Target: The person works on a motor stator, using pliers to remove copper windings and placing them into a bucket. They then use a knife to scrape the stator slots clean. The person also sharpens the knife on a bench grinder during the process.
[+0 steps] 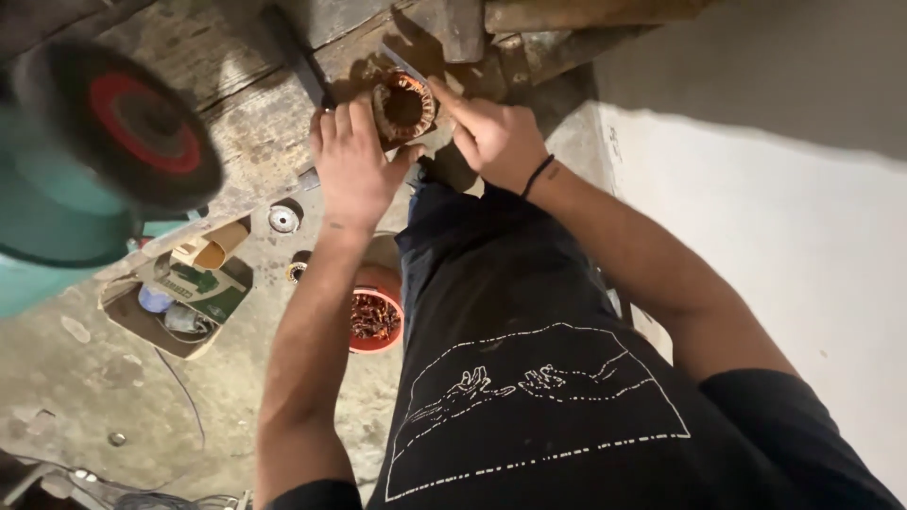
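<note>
Item: motor stator (404, 106), a ring of copper windings in a toothed metal core, lying on the worn wooden table (236, 104).
Left hand (354, 165): your palm is flat, fingers spread, pressing the table just beside the stator; it grips nothing.
Right hand (496, 137): your forefinger points onto the stator's rim, the other fingers curled; it holds nothing.
Handling: likely heavy and stiff; the windings look fragile, so take it by the outer core.
Nearby: red bowl (376, 319) of copper scrap on the floor.
</note>
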